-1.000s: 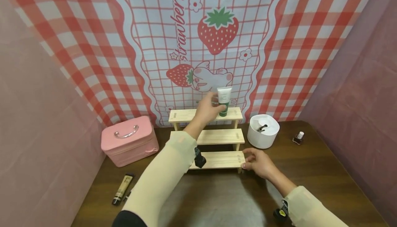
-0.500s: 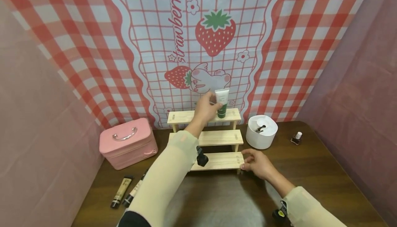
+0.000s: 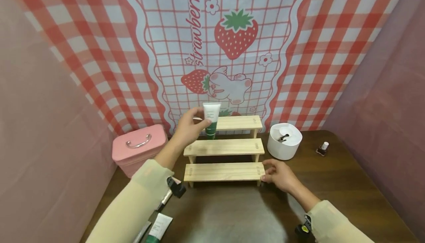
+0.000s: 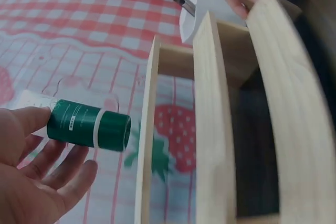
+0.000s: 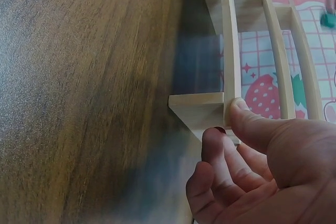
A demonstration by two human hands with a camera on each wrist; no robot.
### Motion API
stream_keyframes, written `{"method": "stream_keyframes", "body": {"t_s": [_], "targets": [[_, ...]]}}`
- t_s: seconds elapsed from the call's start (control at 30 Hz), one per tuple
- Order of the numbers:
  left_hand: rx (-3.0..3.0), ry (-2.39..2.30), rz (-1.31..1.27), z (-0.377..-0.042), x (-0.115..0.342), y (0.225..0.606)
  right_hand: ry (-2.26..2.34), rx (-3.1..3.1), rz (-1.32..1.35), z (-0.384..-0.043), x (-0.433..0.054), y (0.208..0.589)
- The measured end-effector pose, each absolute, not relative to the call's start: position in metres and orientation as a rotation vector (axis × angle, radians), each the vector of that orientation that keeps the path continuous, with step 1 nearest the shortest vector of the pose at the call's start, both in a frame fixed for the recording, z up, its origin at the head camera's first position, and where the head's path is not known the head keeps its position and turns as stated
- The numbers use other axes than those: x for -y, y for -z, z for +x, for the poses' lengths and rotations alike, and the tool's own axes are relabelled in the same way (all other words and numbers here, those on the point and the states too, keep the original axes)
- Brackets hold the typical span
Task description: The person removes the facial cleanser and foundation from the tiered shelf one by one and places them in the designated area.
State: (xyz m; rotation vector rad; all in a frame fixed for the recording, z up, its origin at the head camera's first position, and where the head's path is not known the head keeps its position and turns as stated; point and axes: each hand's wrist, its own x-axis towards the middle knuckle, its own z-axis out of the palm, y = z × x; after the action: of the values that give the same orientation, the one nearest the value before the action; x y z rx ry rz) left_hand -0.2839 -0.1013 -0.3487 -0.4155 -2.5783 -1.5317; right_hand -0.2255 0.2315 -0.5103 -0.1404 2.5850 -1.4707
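Note:
Over the left part of the three-tier wooden shelf [image 3: 225,171], my left hand [image 3: 187,130] holds a white and green squeeze tube [image 3: 211,119] between thumb and fingers. The tube is upright, its green cap down, overlapping the top tier in the head view. The left wrist view shows the cap end [image 4: 110,129] beside the top board, apart from it. At the right end of the lowest tier is my right hand [image 3: 280,174]. In the right wrist view its thumb [image 5: 241,106] lies on the board's end, with the fingers curled beneath.
A pink case [image 3: 139,145] with a metal handle stands left of the shelf. To the right are a white round container [image 3: 283,147] and a small dark bottle [image 3: 322,148] with a white cap. Another white and green tube [image 3: 159,228] lies at the front left, partly behind the sleeve.
My left hand has carried the tube left from the right part of the top tier. The left arm has swung left, uncovering another tube at the front. My right hand stays in place.

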Motion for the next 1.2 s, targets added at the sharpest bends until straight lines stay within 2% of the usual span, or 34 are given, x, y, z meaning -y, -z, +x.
{"method": "stream_keyframes", "body": {"t_s": [0.17, 0.53, 0.7, 0.9, 1.07, 1.2], "targets": [[2.597, 1.526, -0.383, -0.244, 0.162, 0.364, 1.455, -2.597, -0.171, -0.225, -0.231, 0.508], [2.702, 1.599, -0.355, -0.151, 0.274, 0.424, 1.443, -2.612, -0.187, -0.225, -0.234, 0.508], [2.780, 1.530, -0.445, -0.114, 0.319, 0.449, 1.444, -2.606, -0.205, -0.225, -0.232, 0.507], [2.961, 1.733, -0.637, -0.092, 0.364, 0.472, 1.424, -2.612, -0.185, -0.226, -0.232, 0.507], [3.045, 1.972, -0.569, -0.082, 0.390, 0.491, 1.413, -2.613, -0.176, -0.226, -0.231, 0.508], [3.078, 1.874, -0.540, -0.076, 0.400, 0.504, 1.417, -2.611, -0.160, -0.226, -0.230, 0.508]]}}
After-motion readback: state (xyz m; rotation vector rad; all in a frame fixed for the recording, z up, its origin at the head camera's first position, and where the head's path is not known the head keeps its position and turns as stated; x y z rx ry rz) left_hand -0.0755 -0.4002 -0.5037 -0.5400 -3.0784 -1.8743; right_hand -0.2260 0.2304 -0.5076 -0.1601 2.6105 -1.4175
